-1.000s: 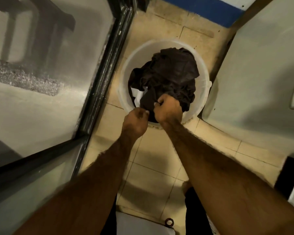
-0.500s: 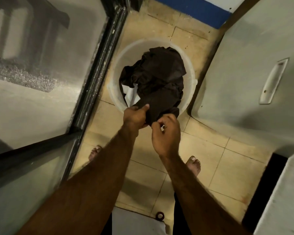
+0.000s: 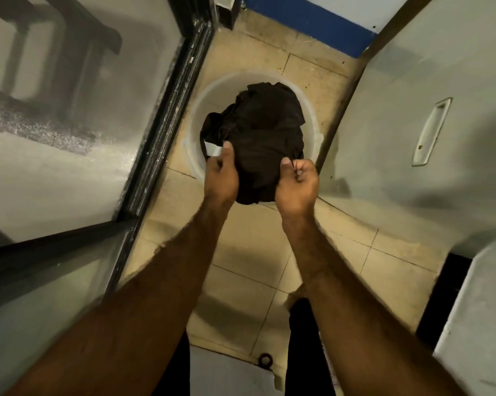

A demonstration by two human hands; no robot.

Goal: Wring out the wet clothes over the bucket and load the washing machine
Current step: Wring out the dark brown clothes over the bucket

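Gripping the near edge of a dark garment (image 3: 258,130), the left hand (image 3: 221,174) and the right hand (image 3: 297,185) are each clenching a fold of it, thumbs lying on top. The cloth is bunching in the white bucket (image 3: 209,98) and draping over its near rim. The bucket is standing on the tiled floor (image 3: 241,281) between a black-framed glass door (image 3: 161,132) and a grey panel (image 3: 384,138) with a recessed handle (image 3: 431,130).
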